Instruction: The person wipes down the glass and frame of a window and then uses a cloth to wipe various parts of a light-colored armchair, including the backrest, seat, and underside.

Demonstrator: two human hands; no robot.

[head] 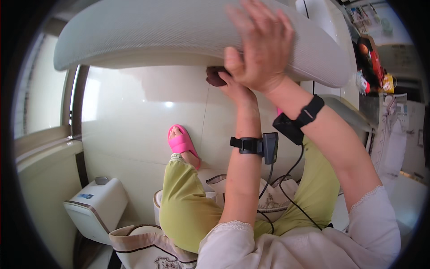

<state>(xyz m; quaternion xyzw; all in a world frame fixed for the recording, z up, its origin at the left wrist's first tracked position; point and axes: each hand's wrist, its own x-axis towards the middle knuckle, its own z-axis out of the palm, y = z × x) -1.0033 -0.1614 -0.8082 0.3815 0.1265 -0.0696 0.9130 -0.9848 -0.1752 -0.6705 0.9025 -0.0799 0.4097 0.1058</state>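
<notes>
A long padded board with a grey ribbed fabric cover spans the top of the view. Over its right part is my right hand, fingers spread and blurred, with no object seen in it. Just below and left of it, at the board's near edge, my left hand holds a dark brown object, whose kind I cannot tell. The right hand hides part of the left. Each wrist wears a black strap with a small cabled box, one at the left wrist and one at the right.
A white lidded bin stands at the lower left, near a window frame. Pale floor tiles lie below the board. At the right, a counter adjoins the board's end, with colourful packages beyond. Patterned fabric covers a seat.
</notes>
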